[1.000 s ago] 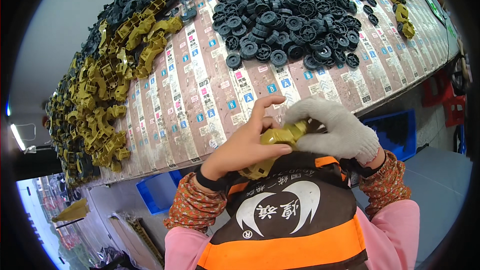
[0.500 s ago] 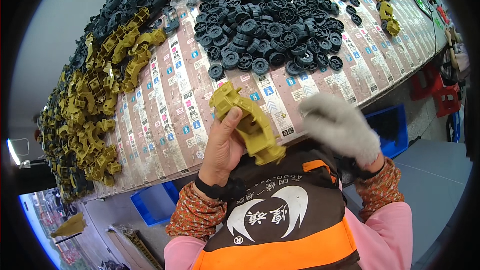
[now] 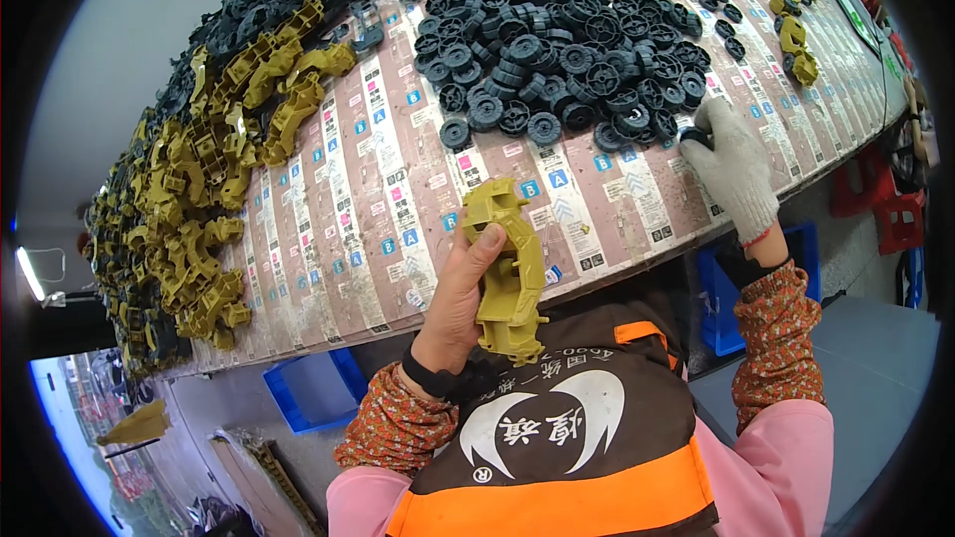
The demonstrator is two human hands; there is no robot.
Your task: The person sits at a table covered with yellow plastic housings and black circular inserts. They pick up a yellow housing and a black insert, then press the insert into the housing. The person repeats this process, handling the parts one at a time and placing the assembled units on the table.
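My bare left hand (image 3: 456, 290) is closed round an olive-yellow plastic toy vehicle body (image 3: 511, 283), its thumb pressed on the upper part. The body is held upright above the table's near edge, with short pegs sticking out at its sides. My right hand (image 3: 734, 164), in a pale grey knitted glove, reaches to the right edge of a heap of black toy wheels (image 3: 542, 60). Its thumb and fingers close on one black toy wheel (image 3: 696, 136), which the glove partly hides.
Yellow bodies (image 3: 194, 224) lie heaped on the left, with dark plastic parts (image 3: 249, 10) behind them. More yellow pieces (image 3: 793, 35) line the far right. The table (image 3: 348, 239) has a printed covering. Blue bins (image 3: 318, 393) and red stools (image 3: 895, 214) stand below its edge.
My right hand has moved forward and right from the table's near edge to the wheels and taken hold of one. My left hand has turned the yellow body more upright.
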